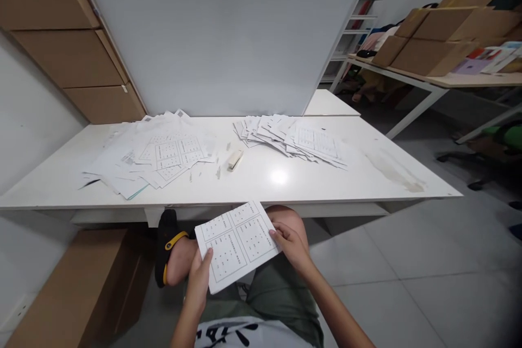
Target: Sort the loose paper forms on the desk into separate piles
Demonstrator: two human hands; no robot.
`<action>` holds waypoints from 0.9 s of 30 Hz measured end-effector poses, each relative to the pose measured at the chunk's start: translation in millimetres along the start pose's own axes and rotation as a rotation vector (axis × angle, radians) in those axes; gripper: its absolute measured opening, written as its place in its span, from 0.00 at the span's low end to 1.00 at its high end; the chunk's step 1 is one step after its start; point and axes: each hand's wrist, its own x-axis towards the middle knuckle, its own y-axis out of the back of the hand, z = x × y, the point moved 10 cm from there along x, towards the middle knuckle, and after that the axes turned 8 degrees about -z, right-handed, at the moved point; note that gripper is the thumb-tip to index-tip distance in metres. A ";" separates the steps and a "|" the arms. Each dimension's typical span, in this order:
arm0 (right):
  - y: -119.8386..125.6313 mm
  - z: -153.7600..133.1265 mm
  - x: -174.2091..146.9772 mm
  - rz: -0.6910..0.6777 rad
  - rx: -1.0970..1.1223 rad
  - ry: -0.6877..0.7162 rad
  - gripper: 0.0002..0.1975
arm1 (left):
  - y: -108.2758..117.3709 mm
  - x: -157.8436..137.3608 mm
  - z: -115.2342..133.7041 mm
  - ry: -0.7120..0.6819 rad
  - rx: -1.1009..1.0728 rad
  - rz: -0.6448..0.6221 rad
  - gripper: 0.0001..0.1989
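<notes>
A thin stack of printed sheets (238, 244) is held over my lap, tilted, with boxed text on its top page. My left hand (199, 274) grips its lower left edge, thumb on top and fingers hidden beneath. On the right edge, my right hand (289, 242) pinches the sheets between thumb and fingers. Beyond them on the white table lies a small cream stapler (235, 160), with staple strips (218, 172) scattered beside it. A loose heap of papers (171, 152) spreads at the left. Fanned stacks of printed sheets (302, 138) overlap at the right.
A whiteboard (228, 43) stands upright along the back of the table (326, 187). Cardboard boxes (61, 60) are piled at the left, and another box (77, 283) sits on the floor. At the right, a second table (460, 80) carries more boxes (432, 54).
</notes>
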 end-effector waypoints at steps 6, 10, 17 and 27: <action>2.1 11.1 -1.9 -0.005 -0.062 -0.048 0.26 | 0.0 -1.6 6.4 -0.056 0.084 -0.040 0.36; 0.6 11.2 -2.3 -0.026 -0.071 -0.049 0.25 | 2.0 -2.6 9.9 -0.075 0.120 -0.040 0.36; -6.6 -1.3 5.7 -0.053 0.001 0.019 0.20 | 2.9 5.1 24.4 -0.111 0.194 -0.044 0.35; 15.7 -59.7 52.6 0.185 -0.101 0.110 0.13 | -50.8 89.9 164.3 -0.451 0.674 -0.033 0.37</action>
